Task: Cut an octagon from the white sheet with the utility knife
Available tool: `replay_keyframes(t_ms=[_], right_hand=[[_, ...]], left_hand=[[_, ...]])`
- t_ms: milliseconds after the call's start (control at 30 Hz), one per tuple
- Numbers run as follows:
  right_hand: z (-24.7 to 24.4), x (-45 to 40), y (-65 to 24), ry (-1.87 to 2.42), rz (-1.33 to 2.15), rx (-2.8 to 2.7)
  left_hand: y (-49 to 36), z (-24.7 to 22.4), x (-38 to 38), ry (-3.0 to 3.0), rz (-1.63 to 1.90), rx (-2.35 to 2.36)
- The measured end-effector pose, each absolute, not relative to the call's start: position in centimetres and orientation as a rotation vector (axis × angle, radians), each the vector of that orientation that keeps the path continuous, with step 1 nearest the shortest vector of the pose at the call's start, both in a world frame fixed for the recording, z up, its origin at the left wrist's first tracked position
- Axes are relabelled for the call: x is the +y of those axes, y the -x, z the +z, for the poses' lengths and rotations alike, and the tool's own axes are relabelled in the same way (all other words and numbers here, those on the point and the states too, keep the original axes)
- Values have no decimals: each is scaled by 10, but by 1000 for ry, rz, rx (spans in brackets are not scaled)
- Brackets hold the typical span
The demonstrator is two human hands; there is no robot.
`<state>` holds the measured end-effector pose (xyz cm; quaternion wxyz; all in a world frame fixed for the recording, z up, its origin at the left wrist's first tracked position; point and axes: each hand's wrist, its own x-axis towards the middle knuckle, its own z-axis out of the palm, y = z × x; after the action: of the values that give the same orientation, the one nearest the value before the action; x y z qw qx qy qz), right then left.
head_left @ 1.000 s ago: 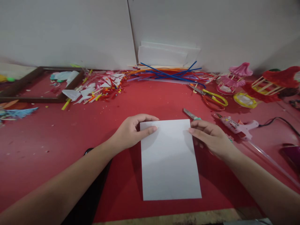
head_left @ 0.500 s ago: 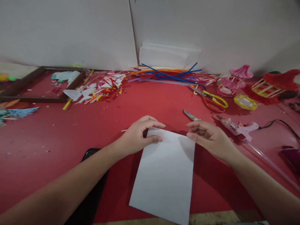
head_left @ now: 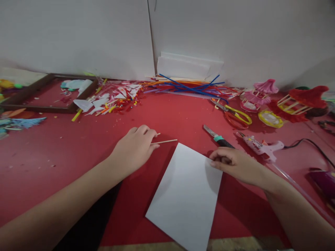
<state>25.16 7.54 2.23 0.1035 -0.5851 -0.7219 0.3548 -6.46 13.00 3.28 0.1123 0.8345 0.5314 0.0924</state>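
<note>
My left hand is over the red table, left of the paper, its fingers curled and closed around thin wooden sticks. Two pale stick ends poke out to the right of the fingers; the rest is hidden under the hand. A blank white sheet of paper lies at a slant near the table's front edge. At its upper right corner, my right hand pinches the paper between thumb and fingers. Just beyond that hand is a craft knife with a black and teal handle, partly covered by the fingers.
Yellow and red scissors, a pink glue gun and small pink and red craft models are on the right. Coloured pipe cleaners line the wall. Paper scraps and a brown frame sit at left.
My left hand has left the paper, moved left and closed on the sticks. The paper has turned slightly clockwise, its right corner now in my right hand. More of the craft knife shows.
</note>
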Motion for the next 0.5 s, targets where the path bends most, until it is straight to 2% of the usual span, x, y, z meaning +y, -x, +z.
replay_keyframes(t_ms=[167,367,500], right_hand=[[15,76,-245,1763,796,-2099],[18,72,-242,1299,852,-2489],[11,70,-234,1308,708,-2535]], left_hand=[[62,30,154,-2527,111,1587],[40,20,191,-2646,109,1476],[16,13,211,-2729,149,1423]])
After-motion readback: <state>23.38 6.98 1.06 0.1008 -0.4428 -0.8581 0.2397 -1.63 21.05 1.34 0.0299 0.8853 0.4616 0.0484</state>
